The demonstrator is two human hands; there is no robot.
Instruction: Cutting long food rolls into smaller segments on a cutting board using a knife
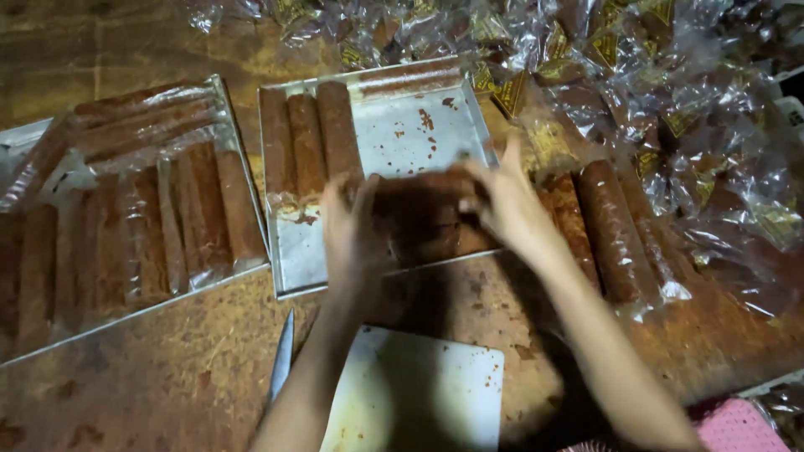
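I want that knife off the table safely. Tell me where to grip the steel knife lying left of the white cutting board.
Only the narrow steel knife's blade shows, its tip pointing away towards the metal tray; the handle end is hidden at the lower edge. Probably reach from the near side, beside the white cutting board, and grip the handle, not the blade.

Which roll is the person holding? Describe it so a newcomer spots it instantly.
Find the open metal tray in the middle of the table. Over its near edge, the left hand and right hand grip a dark brown roll between them. It lies crosswise and blurred; the three rolls on the tray lie lengthwise.
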